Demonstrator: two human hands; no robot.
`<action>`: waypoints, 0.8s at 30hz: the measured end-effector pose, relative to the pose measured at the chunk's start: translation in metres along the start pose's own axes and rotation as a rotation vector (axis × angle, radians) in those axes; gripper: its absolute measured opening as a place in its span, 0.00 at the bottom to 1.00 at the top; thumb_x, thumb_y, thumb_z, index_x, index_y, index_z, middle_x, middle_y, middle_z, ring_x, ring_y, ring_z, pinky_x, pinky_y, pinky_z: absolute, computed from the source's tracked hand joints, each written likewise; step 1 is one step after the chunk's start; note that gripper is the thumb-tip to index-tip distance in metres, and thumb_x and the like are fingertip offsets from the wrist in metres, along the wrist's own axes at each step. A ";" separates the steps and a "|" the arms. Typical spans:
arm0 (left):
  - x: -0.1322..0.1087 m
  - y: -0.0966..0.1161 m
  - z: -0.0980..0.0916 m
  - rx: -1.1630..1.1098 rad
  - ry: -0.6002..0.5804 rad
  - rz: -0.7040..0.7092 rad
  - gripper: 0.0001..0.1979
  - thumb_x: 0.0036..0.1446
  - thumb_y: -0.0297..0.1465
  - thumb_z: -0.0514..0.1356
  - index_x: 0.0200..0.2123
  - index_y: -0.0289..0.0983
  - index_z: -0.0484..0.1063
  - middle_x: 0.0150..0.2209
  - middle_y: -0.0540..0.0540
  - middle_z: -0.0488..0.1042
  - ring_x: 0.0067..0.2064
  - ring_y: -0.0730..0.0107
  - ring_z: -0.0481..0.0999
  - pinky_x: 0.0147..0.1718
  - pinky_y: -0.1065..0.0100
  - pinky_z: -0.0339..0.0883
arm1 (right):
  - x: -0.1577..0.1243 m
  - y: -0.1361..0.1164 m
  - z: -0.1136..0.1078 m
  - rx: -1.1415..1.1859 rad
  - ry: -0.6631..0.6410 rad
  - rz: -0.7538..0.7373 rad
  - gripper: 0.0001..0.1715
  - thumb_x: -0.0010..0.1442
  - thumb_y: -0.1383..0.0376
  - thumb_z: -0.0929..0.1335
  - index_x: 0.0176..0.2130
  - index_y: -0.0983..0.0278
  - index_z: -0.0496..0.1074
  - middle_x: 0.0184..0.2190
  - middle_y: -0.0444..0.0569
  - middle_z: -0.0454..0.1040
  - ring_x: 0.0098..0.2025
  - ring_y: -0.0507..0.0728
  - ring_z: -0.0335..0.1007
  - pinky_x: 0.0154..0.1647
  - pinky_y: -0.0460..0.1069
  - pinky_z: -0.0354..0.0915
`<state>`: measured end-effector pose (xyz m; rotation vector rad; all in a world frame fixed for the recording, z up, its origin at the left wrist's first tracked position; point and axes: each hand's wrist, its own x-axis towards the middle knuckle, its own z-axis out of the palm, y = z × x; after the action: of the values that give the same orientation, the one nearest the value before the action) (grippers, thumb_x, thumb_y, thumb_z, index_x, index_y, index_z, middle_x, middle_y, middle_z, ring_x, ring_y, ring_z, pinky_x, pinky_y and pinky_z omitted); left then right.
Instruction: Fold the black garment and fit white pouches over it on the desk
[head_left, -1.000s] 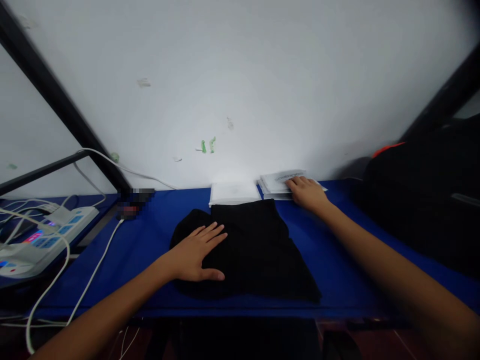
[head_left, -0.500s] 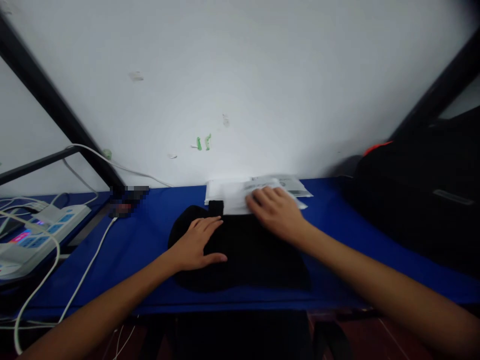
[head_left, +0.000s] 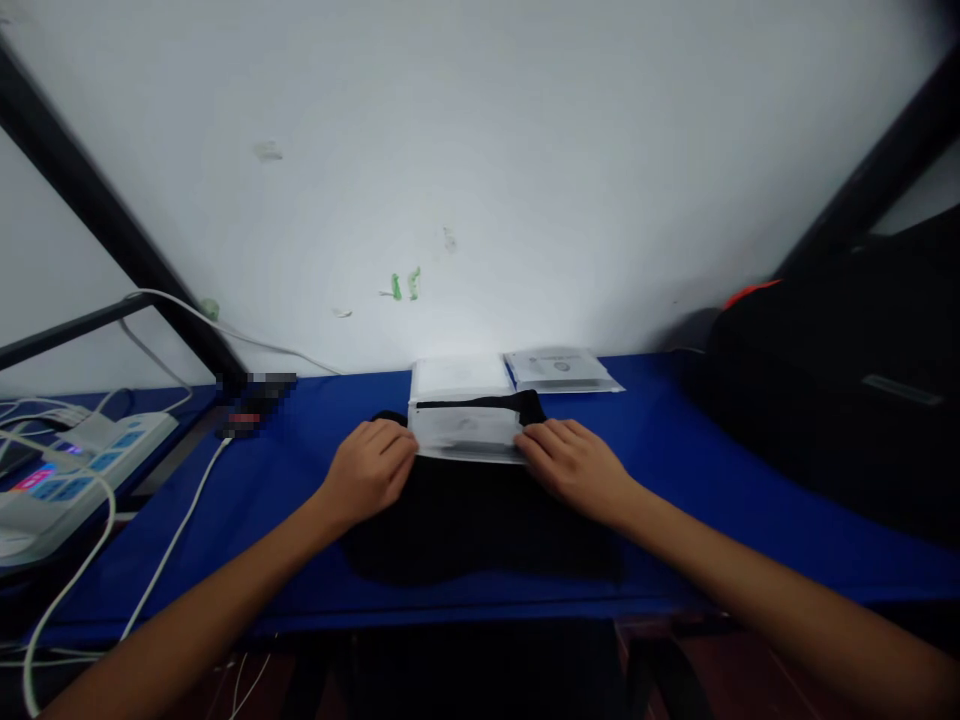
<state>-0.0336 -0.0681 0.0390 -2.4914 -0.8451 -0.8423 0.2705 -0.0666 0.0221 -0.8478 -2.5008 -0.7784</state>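
Observation:
A frosted, see-through plastic pouch (head_left: 465, 438) with something flat inside lies over a black fabric item (head_left: 480, 530). At its left end, my left hand (head_left: 373, 465) is closed with the fingers curled over the corner. My right hand (head_left: 574, 465) pinches the opposite end. Behind the pouch rises a strip of the black fabric, and I cannot tell what kind of article it is. Two similar packets rest against the wall: a white one (head_left: 461, 375) straight behind, and a printed grey one (head_left: 562, 368) to its right.
The blue table (head_left: 285, 520) meets a white wall. On the left are a power strip (head_left: 112, 450) with cables and a blurred-out dark object (head_left: 255, 405) with a white cord. A large black bag (head_left: 847, 400) occupies the right side. Dark metal bars slope on both sides.
The pouch in my right hand came down and toward me onto the black fabric. My left hand, previously spread flat on the fabric, has closed on the pouch's left end.

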 end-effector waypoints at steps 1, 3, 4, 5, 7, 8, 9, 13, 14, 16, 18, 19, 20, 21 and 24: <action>0.001 -0.002 -0.002 0.008 0.009 -0.022 0.05 0.62 0.23 0.54 0.35 0.35 0.70 0.34 0.43 0.75 0.37 0.62 0.73 0.34 0.63 0.65 | -0.005 0.004 -0.002 0.015 0.016 0.012 0.11 0.66 0.73 0.60 0.40 0.68 0.71 0.33 0.53 0.72 0.33 0.57 0.63 0.32 0.51 0.59; 0.005 -0.002 -0.003 0.018 0.022 -0.045 0.05 0.62 0.24 0.54 0.36 0.34 0.70 0.35 0.43 0.75 0.38 0.61 0.73 0.35 0.61 0.65 | -0.010 0.008 -0.004 0.078 0.057 0.025 0.13 0.66 0.74 0.59 0.36 0.67 0.71 0.30 0.51 0.71 0.31 0.56 0.62 0.30 0.49 0.58; 0.008 0.002 -0.003 0.015 0.030 -0.046 0.04 0.63 0.25 0.54 0.37 0.34 0.70 0.36 0.42 0.75 0.39 0.61 0.73 0.36 0.60 0.66 | -0.010 0.007 -0.006 0.121 0.082 0.025 0.14 0.66 0.75 0.59 0.36 0.67 0.71 0.29 0.51 0.71 0.32 0.55 0.62 0.29 0.49 0.58; 0.012 0.007 -0.002 0.006 0.040 -0.039 0.04 0.63 0.26 0.55 0.39 0.34 0.70 0.37 0.42 0.75 0.40 0.61 0.73 0.38 0.60 0.66 | -0.009 0.005 -0.007 0.166 0.108 0.021 0.13 0.66 0.74 0.59 0.36 0.67 0.70 0.29 0.51 0.71 0.32 0.55 0.62 0.28 0.48 0.58; 0.021 0.022 0.001 -0.026 0.059 0.008 0.06 0.64 0.29 0.56 0.43 0.34 0.69 0.39 0.41 0.75 0.41 0.61 0.74 0.40 0.60 0.67 | -0.002 -0.001 -0.010 0.239 0.164 -0.001 0.12 0.67 0.73 0.59 0.37 0.67 0.70 0.28 0.50 0.70 0.31 0.54 0.62 0.27 0.47 0.58; 0.025 0.030 0.003 -0.042 0.067 0.048 0.08 0.64 0.31 0.57 0.45 0.34 0.69 0.39 0.42 0.75 0.41 0.62 0.74 0.40 0.61 0.67 | 0.002 -0.005 -0.012 0.264 0.185 -0.019 0.12 0.67 0.72 0.59 0.37 0.67 0.70 0.28 0.49 0.70 0.31 0.54 0.61 0.27 0.47 0.58; 0.029 0.038 0.006 -0.051 0.072 0.095 0.09 0.65 0.32 0.58 0.45 0.34 0.69 0.39 0.43 0.76 0.40 0.63 0.74 0.40 0.62 0.67 | 0.006 -0.009 -0.014 0.284 0.202 -0.038 0.12 0.67 0.72 0.59 0.37 0.67 0.70 0.27 0.49 0.70 0.30 0.54 0.60 0.27 0.47 0.58; 0.039 0.059 0.012 -0.034 0.129 0.216 0.04 0.65 0.30 0.58 0.39 0.36 0.70 0.34 0.48 0.77 0.37 0.67 0.73 0.39 0.64 0.65 | 0.019 -0.021 -0.019 0.340 0.231 -0.085 0.13 0.67 0.73 0.59 0.35 0.67 0.70 0.26 0.48 0.69 0.29 0.54 0.59 0.28 0.48 0.57; 0.039 0.061 0.013 -0.028 0.145 0.222 0.04 0.65 0.29 0.57 0.37 0.36 0.70 0.33 0.49 0.77 0.36 0.67 0.72 0.39 0.64 0.65 | 0.020 -0.023 -0.019 0.347 0.233 -0.091 0.14 0.66 0.73 0.58 0.34 0.67 0.70 0.26 0.48 0.68 0.29 0.54 0.58 0.28 0.48 0.57; 0.039 0.061 0.012 -0.023 0.159 0.240 0.05 0.65 0.27 0.57 0.35 0.36 0.70 0.32 0.49 0.77 0.36 0.67 0.72 0.38 0.64 0.64 | 0.021 -0.025 -0.021 0.350 0.238 -0.111 0.16 0.66 0.73 0.57 0.33 0.66 0.70 0.25 0.48 0.67 0.28 0.54 0.57 0.27 0.48 0.57; 0.036 0.054 0.010 -0.015 0.156 0.267 0.05 0.65 0.26 0.56 0.36 0.36 0.70 0.32 0.49 0.77 0.37 0.66 0.72 0.37 0.63 0.63 | 0.019 -0.022 -0.023 0.341 0.249 -0.141 0.18 0.66 0.73 0.56 0.33 0.66 0.70 0.24 0.48 0.67 0.28 0.55 0.56 0.27 0.49 0.56; 0.035 0.049 0.008 -0.007 0.149 0.276 0.05 0.65 0.26 0.56 0.36 0.36 0.70 0.33 0.49 0.77 0.37 0.65 0.72 0.37 0.63 0.63 | 0.016 -0.019 -0.023 0.337 0.263 -0.147 0.17 0.66 0.73 0.56 0.33 0.66 0.70 0.24 0.48 0.67 0.28 0.55 0.56 0.27 0.49 0.57; 0.032 0.042 0.005 0.005 0.146 0.276 0.04 0.64 0.25 0.55 0.37 0.36 0.70 0.33 0.48 0.77 0.37 0.65 0.71 0.37 0.62 0.63 | 0.014 -0.016 -0.023 0.337 0.279 -0.142 0.16 0.66 0.74 0.56 0.34 0.66 0.70 0.25 0.48 0.68 0.28 0.55 0.57 0.27 0.49 0.57; 0.029 0.034 0.003 0.020 0.146 0.258 0.04 0.64 0.25 0.55 0.37 0.36 0.70 0.33 0.48 0.77 0.37 0.65 0.71 0.36 0.62 0.63 | 0.010 -0.011 -0.023 0.341 0.299 -0.126 0.15 0.65 0.74 0.57 0.35 0.66 0.70 0.26 0.48 0.69 0.29 0.55 0.59 0.27 0.48 0.58; 0.017 0.007 -0.002 0.076 0.154 0.161 0.04 0.63 0.23 0.56 0.36 0.36 0.69 0.32 0.47 0.76 0.35 0.65 0.70 0.33 0.63 0.61 | 0.000 0.003 -0.022 0.355 0.341 -0.048 0.12 0.63 0.76 0.60 0.39 0.66 0.69 0.29 0.50 0.71 0.32 0.55 0.62 0.28 0.48 0.60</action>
<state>-0.0187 -0.0677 0.0509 -2.3565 -0.6040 -0.9143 0.2760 -0.0782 0.0396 -0.4867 -2.2623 -0.4283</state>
